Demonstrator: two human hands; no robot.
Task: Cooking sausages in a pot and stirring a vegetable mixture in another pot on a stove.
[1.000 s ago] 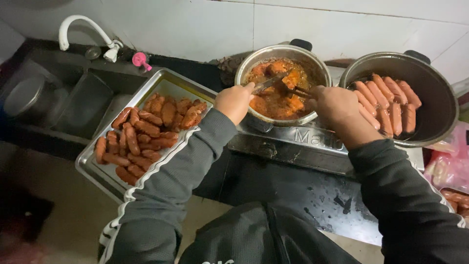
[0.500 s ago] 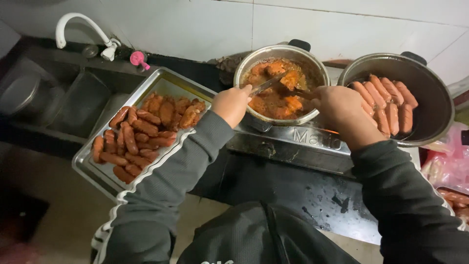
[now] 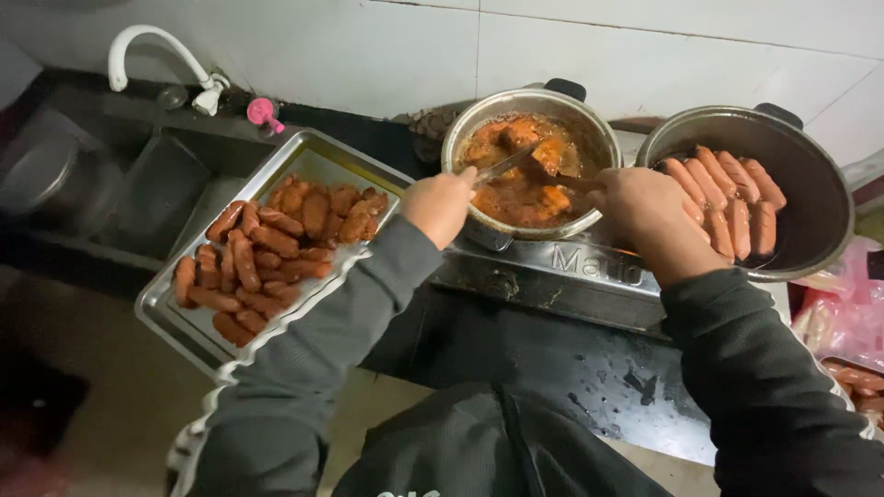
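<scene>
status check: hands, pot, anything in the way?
Left hand grips tongs over pot. Right hand holds a utensil, kind unclear. Fried pieces in oil. Nothing blocking.

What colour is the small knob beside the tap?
Pink; the knob shows best in the head view, right of the white tap.

Both arms outstretched, left hand point(image 3: 440, 204) and right hand point(image 3: 650, 221) fisted, fingers curled.

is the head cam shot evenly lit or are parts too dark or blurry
Head view: uneven. The white tiled wall is bright; the sink and the floor at lower left sink into shadow. The frying pot and tray read clearly, with faint glare on the metal rims; both hands look slightly soft.
</scene>
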